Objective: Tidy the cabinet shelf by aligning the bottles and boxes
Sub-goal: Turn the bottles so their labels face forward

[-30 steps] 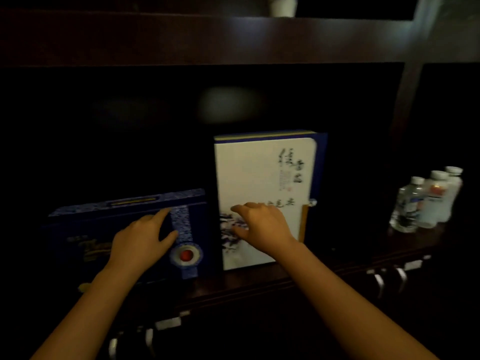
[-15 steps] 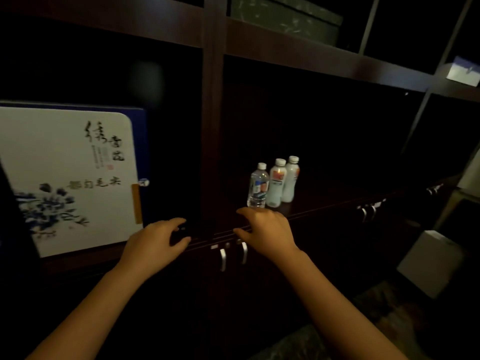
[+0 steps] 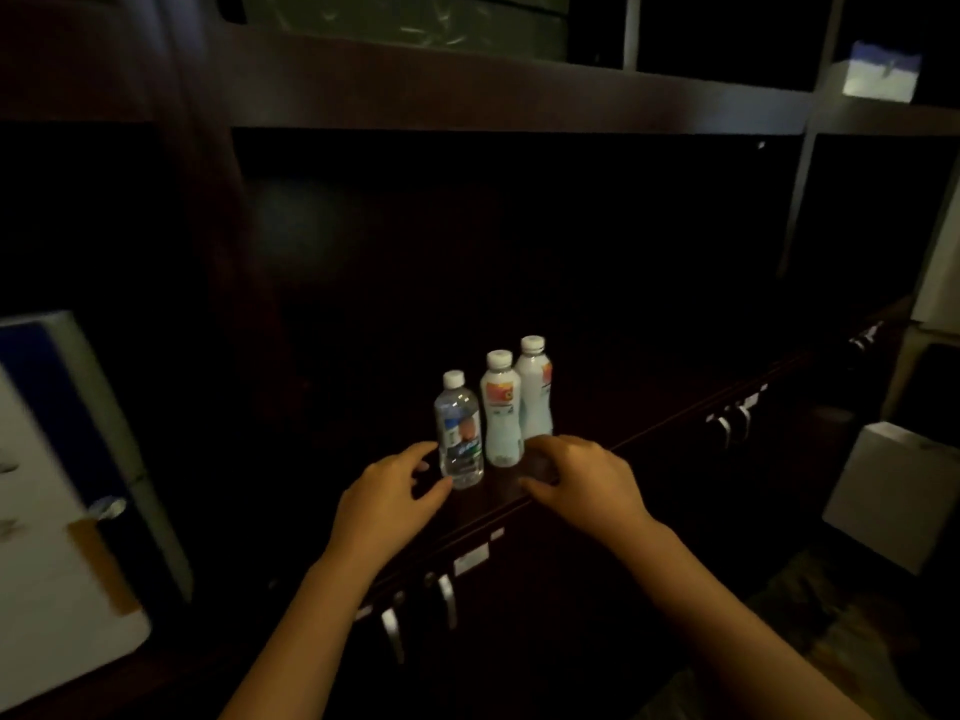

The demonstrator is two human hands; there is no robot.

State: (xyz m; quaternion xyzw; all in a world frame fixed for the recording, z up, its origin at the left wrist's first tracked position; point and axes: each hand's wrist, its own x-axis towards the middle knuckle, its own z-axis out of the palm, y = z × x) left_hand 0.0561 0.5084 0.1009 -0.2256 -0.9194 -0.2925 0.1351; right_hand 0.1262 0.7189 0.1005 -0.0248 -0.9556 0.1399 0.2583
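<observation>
Three small bottles stand upright in a slanted row on the dark cabinet shelf (image 3: 649, 413): a clear bottle (image 3: 458, 433) nearest, a white bottle (image 3: 501, 410) behind it, and a second white bottle (image 3: 535, 389) farthest. My left hand (image 3: 387, 504) hovers just left of the clear bottle, fingers spread, its fingertips close to the bottle's base. My right hand (image 3: 576, 480) hangs in front of the white bottles, fingers curled and apart, holding nothing. A white and blue box (image 3: 57, 511) stands at the far left, blurred.
Metal door handles (image 3: 415, 610) sit under the shelf edge, with more handles (image 3: 732, 420) to the right. A pale box (image 3: 883, 75) rests on an upper shelf. A white bag (image 3: 893, 491) stands on the floor at right. Shelf surface right of the bottles is dark.
The view has swung right, from the two boxes to the bottles. Both hands left the boxes, crossed the shelf edge, and now flank the clear bottle.
</observation>
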